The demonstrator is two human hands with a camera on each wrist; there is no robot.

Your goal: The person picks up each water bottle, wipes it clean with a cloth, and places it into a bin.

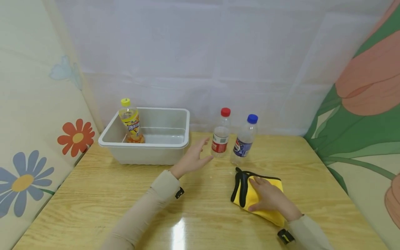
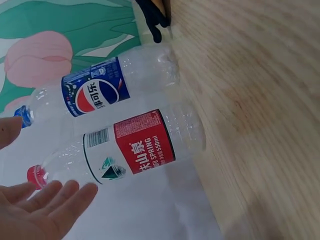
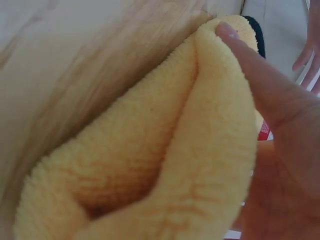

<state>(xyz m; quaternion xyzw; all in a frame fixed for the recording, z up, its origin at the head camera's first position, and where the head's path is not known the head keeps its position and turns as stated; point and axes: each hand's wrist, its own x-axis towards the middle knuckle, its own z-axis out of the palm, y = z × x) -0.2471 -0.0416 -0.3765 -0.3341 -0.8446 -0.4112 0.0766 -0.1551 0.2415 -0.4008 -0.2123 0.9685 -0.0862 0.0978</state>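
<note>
My left hand (image 1: 193,159) reaches out beside the clear red-capped water bottle (image 1: 220,135), fingers extended and holding nothing. In the left wrist view its fingertips overlap that bottle near the cap. Just right of it a clear blue-capped Pepsi bottle (image 1: 243,142) stands upright. My right hand (image 1: 270,195) rests on a folded yellow plush cloth (image 1: 271,217) with black edging, its thumb and fingers spread apart over the top. Up close in the right wrist view, the thumb lies along the cloth's edge and thick folds (image 3: 200,150) bulge beside the palm.
A light grey plastic bin (image 1: 147,154) stands at the back left. Inside it leans a yellow-capped bottle (image 1: 132,125) with a little orange-brown at its base. The wooden table (image 1: 203,215) meets a white cloth backdrop (image 1: 200,52) behind and flower-patterned panels at both sides.
</note>
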